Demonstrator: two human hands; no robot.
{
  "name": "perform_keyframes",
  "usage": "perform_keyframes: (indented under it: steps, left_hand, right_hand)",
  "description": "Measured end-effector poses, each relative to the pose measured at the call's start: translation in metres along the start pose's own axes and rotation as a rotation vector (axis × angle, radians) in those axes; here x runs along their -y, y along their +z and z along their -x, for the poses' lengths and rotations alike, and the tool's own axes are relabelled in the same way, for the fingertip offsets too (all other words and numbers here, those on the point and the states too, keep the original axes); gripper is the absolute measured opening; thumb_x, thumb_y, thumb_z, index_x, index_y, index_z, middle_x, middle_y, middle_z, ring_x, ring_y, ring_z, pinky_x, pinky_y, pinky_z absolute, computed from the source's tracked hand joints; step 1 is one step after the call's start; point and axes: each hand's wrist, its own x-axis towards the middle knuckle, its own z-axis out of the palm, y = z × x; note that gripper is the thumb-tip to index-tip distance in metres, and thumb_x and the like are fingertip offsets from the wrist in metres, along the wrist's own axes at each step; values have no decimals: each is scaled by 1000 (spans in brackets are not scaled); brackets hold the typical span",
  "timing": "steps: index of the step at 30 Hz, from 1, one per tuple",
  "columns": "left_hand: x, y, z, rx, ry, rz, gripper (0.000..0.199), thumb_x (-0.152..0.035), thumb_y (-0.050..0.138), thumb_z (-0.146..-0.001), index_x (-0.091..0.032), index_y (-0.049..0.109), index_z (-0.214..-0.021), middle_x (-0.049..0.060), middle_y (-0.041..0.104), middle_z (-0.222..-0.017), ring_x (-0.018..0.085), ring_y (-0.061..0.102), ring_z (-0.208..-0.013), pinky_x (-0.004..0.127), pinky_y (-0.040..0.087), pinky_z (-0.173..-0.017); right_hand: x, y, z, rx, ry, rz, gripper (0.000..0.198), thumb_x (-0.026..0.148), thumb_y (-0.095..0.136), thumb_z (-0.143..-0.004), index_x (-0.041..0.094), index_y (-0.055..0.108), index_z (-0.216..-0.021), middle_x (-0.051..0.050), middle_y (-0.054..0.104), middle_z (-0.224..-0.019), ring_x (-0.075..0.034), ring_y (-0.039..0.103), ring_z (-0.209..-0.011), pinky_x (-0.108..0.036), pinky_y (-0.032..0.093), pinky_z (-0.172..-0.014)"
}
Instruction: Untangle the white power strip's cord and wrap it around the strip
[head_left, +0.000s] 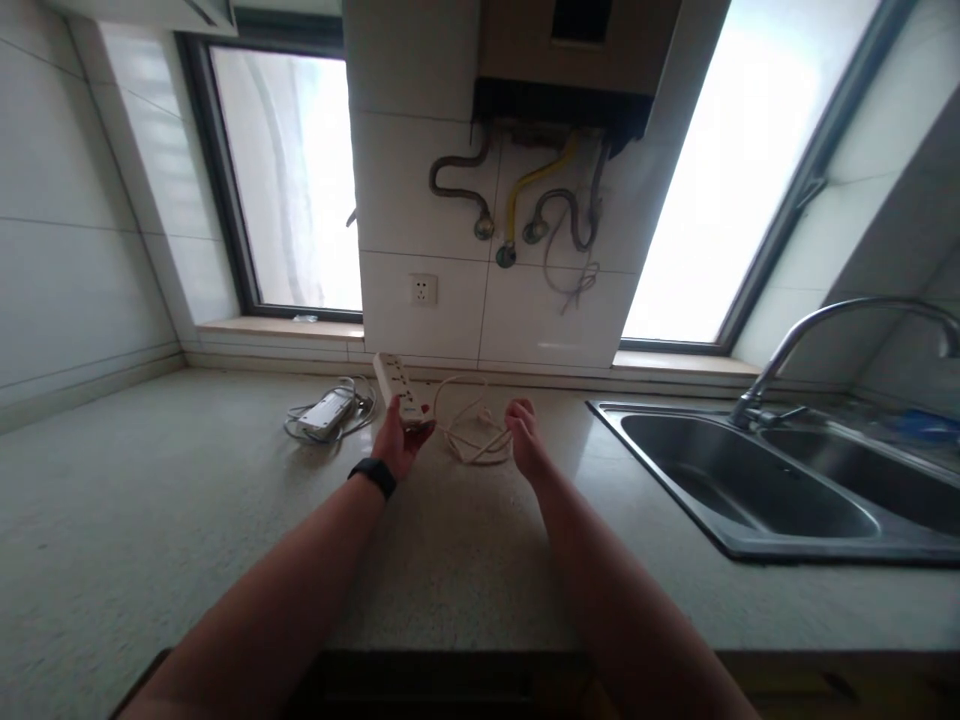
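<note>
A white power strip with a red switch tilts up off the counter, gripped at its near end by my left hand. From that end a pale cord runs out and lies in loose loops on the counter between my hands. My right hand is closed at the right side of the loops, its fingers round part of the cord. On the counter left of my left hand rests a second white power strip with its grey cord wound about it.
To the right, a steel double sink with a curved faucet is set into the counter. A wall socket sits above the backsplash. Pipes hang beneath a water heater, between two windows.
</note>
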Motion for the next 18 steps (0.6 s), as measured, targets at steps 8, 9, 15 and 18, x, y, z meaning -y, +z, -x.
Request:
perform_keyframes:
  steps: [8, 9, 15, 18]
  left_hand:
    - [-10, 6, 12, 27, 47, 66, 49, -51, 50, -100, -16, 50, -135, 13, 74, -102, 19, 75, -71, 31, 64, -65]
    - [-10, 7, 14, 31, 46, 67, 50, -51, 48, -100, -17, 49, -136, 14, 74, -103, 19, 75, -71, 31, 64, -65]
    - [-16, 7, 23, 62, 7, 18, 51, -51, 44, -100, -14, 50, -134, 16, 74, -105, 22, 76, -74, 31, 63, -66]
    - [-21, 4, 25, 77, -27, -37, 50, -50, 44, -100, -12, 55, -129, 17, 74, -106, 23, 76, -73, 30, 61, -58]
  right_hand:
    - [-12, -11, 13, 120, 115, 25, 19, 40, 46, -79, 24, 53, -83, -3, 48, -95, -23, 47, -93, -37, 44, -85]
    - [-13, -15, 14, 160, 138, 14, 19, 39, 46, -77, 23, 55, -85, -3, 50, -96, -23, 49, -91, -35, 46, -81]
    - [-28, -30, 14, 352, 277, -13, 32, 34, 45, -73, 21, 60, -97, -2, 60, -86, -19, 59, -77, -32, 50, -73]
    - [-39, -34, 9, 378, 321, 42, 35, 37, 39, -81, 19, 64, -97, -4, 65, -85, -21, 62, -82, -32, 49, -76]
